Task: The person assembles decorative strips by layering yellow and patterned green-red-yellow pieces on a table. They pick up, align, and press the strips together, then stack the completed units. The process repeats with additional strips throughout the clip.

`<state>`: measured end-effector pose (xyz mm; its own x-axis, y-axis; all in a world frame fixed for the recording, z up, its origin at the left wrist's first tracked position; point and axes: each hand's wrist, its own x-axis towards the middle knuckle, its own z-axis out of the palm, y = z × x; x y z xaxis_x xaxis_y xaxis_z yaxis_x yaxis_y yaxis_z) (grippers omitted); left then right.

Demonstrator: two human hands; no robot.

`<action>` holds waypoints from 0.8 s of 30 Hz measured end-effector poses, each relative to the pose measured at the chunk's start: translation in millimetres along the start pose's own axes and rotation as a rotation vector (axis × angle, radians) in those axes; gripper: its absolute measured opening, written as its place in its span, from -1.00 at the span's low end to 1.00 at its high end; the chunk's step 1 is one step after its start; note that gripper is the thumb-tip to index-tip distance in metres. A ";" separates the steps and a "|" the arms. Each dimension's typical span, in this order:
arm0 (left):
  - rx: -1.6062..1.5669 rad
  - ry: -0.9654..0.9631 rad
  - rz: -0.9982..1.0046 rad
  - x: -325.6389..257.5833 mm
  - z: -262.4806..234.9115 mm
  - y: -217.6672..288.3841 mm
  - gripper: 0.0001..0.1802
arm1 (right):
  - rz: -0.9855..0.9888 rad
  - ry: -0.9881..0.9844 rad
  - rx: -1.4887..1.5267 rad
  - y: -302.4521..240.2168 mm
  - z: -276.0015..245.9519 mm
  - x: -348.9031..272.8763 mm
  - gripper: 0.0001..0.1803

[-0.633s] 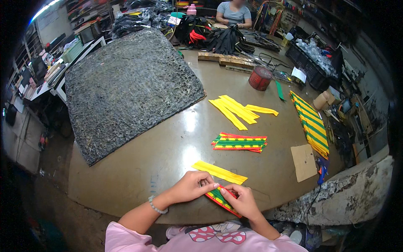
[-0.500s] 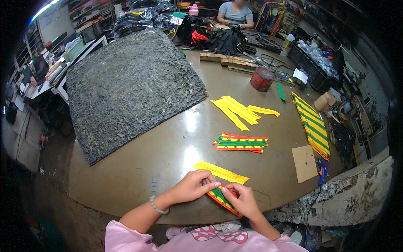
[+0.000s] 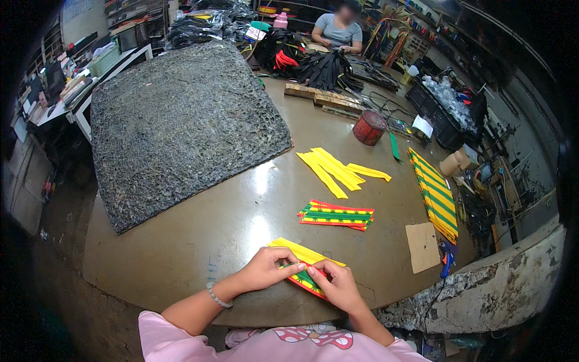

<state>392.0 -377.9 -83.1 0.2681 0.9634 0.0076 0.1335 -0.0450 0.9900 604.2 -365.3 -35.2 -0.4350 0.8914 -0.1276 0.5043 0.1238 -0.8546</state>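
Observation:
Both hands hold a red, yellow and green leaf-patterned strip (image 3: 310,286) just over the near part of the table. My left hand (image 3: 268,271), with a beaded bracelet on the wrist, pinches its upper edge between thumb and fingers. Close beside it, my right hand (image 3: 337,286) is closed on the same edge, thumb on top; the thumb tips nearly meet. Just beyond the fingers lie flat yellow strips (image 3: 301,248), partly covered by the hands. Farther off are a small pile of similar patterned strips (image 3: 338,215) and several loose yellow strips (image 3: 331,169).
A large rough dark slab (image 3: 187,133) covers the table's left side. At right lie green-and-yellow striped strips (image 3: 434,196), a cardboard piece (image 3: 422,247) and a blue glue gun (image 3: 447,258). A red can (image 3: 369,128) stands farther back. Another person (image 3: 338,31) sits at the far side.
The whole view has shifted slightly, so table things sit a little left and lower. My hands keep their pinch on the patterned strip, which now lies closer against the yellow strips.

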 end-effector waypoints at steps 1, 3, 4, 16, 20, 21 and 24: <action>0.035 0.010 -0.025 0.3 0.0 -0.8 -0.75 | -0.007 -0.001 0.005 -0.2 1.1 1.1 -0.76; -0.115 0.035 0.069 1.5 -0.2 -1.5 -0.77 | -0.012 0.000 0.025 -1.4 2.4 2.9 -0.75; -0.168 0.026 0.055 1.5 -0.7 -1.3 -0.77 | -0.012 -0.001 0.042 -2.1 3.1 3.7 -0.75; -0.151 -0.083 -0.336 5.7 -26.6 3.7 -0.70 | 0.032 -0.212 0.076 16.6 9.2 46.4 -0.68; -0.135 -0.079 -0.358 2.8 -35.2 3.8 -0.68 | -0.087 -0.217 0.042 19.7 8.2 51.5 -0.69; -0.114 -0.087 -0.372 2.3 -35.8 2.5 -0.68 | -0.123 -0.199 0.012 20.4 8.5 50.7 -0.69; -0.027 -0.078 -0.371 3.6 -31.7 -3.7 -0.68 | -0.238 -0.121 -0.045 24.4 10.8 47.2 -0.72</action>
<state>362.2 -366.0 -82.3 0.2782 0.8896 -0.3623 0.2103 0.3116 0.9267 587.9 -325.0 -67.4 -0.6297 0.7767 0.0124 0.4091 0.3452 -0.8447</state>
